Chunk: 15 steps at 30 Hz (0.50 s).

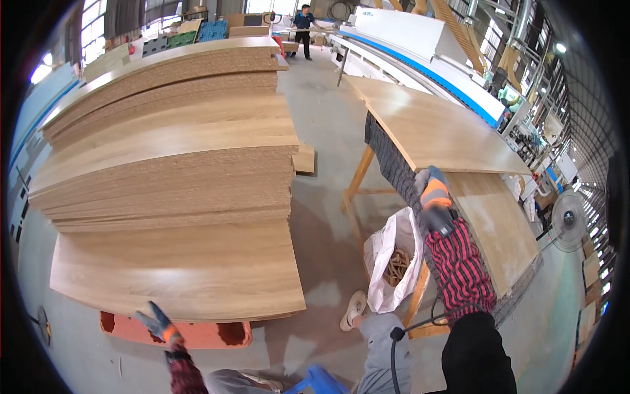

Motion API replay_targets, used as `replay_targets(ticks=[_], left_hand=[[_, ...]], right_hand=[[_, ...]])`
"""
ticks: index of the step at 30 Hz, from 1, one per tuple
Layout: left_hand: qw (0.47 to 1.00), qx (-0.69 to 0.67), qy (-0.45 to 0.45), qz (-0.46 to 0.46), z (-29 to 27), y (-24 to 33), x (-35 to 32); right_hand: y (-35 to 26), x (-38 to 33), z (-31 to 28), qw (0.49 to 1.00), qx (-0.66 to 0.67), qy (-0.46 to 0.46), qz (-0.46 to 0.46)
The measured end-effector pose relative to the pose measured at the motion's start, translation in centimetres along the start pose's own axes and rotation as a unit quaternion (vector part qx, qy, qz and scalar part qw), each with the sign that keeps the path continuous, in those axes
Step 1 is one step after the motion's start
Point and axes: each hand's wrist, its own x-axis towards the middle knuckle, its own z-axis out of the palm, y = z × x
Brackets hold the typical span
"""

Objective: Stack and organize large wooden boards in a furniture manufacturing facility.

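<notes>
Holding nothing, the gloved left hand (159, 326) is wide near the front panel stack (177, 262).
One white sack (382, 294) of wood strips (397, 266) stands by the trestle table (359, 176); the right hand (434, 194) touches one wood-grain panel (436, 125) lying there, its grip I cannot tell. Work seems partly done: one panel is on the table, three stacks (177, 184) are at left. Beyond, one person (304, 29) is standing.

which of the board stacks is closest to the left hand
The front stack, above the red pallet by the left hand; the middle stack and far stack rise higher behind it.
</notes>
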Motion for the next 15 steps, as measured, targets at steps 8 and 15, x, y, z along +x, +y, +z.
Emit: replay_targets(ticks=[8,15], left_hand=[[0.967,-0.248,-0.052,-0.024,-8.8,-8.6,-14.1],[0.952,-0.258,-0.042,-0.156,-21.5,-14.2,-9.2]], right_hand=[[-0.4,-5.3,9.3,0.912,0.241,0.320,0.094],[6.8,-9.1,5.9,0.900,0.328,0.287,-0.015]])
